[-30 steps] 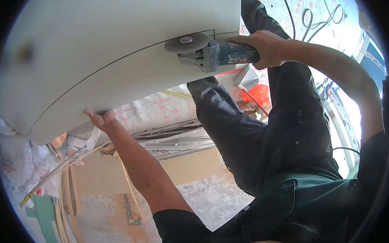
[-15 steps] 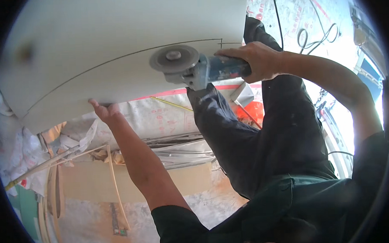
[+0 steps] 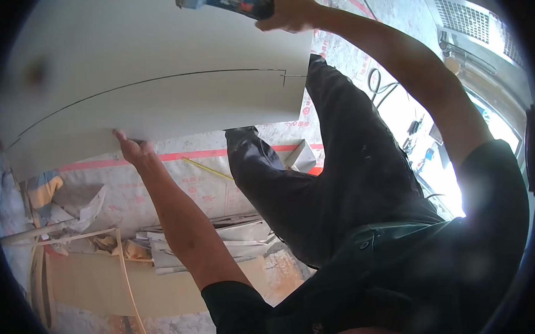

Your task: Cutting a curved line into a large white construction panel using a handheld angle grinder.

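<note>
A large pale board [image 3: 157,44] spreads across the upper left, a long curved black line drawn on it, with a small cross mark near its right end. My left hand [image 3: 136,150] grips the board's near edge, thumb on top and fingers hidden underneath. At the top of the view, my right hand [image 3: 290,12] is wrapped round the blue body of an angle grinder [image 3: 238,2], held over the board on the far side of the line. The grinder's disc lies out of the picture.
My dark-trousered legs [image 3: 362,169] are beside the board's right end. A yellow strip [image 3: 207,168] and a grey angular piece [image 3: 302,156] lie on the printed floor covering. Grey offcuts [image 3: 211,239] and thin wooden strips [image 3: 127,278] lie nearer. A black cable [image 3: 378,86] loops at right.
My right hand has carried the grinder up and away to the left, taking its disc out of view. The view has shifted. My left hand still grips the board's edge.
</note>
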